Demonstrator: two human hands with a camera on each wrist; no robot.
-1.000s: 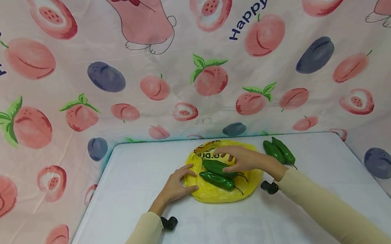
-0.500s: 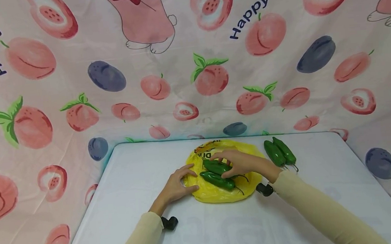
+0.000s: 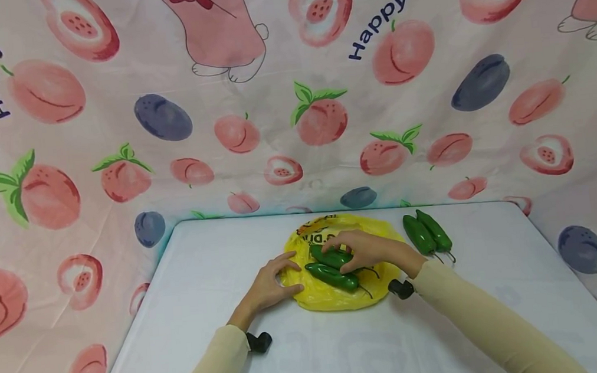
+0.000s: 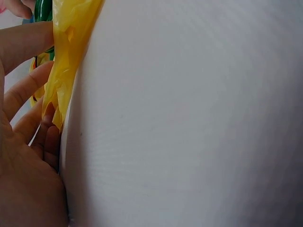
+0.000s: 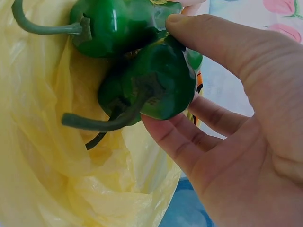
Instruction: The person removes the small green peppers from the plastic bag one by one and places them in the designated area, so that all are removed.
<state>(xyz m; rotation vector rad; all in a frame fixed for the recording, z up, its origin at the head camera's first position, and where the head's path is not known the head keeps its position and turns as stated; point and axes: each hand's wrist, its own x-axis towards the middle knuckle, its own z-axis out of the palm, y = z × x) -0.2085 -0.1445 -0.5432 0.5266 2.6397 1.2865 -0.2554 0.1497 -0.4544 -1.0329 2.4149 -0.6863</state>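
A yellow plastic bag (image 3: pixel 335 302) lies flattened on the table, with green chili peppers on it. My right hand (image 3: pixel 361 248) reaches over from the right and holds one chili pepper (image 5: pixel 165 78), thumb on one side and fingers on the other. Beside it, toward me, lies another pepper (image 3: pixel 333 277). Partly hidden behind the held one, a third pepper (image 5: pixel 110 92) shows in the right wrist view. At the bag's left edge rests my left hand (image 3: pixel 267 285), thumb and fingers spread apart, fingertips against the yellow plastic (image 4: pixel 71 47).
Two more green chili peppers (image 3: pixel 426 231) lie side by side on the white table (image 3: pixel 218 247), right of the bag. Behind the table hangs a pink curtain (image 3: pixel 269 94) printed with fruit.
My right hand has moved slightly down and left onto the peppers, and its thumb and fingers have closed about one. My left hand stays in place at the bag's edge.
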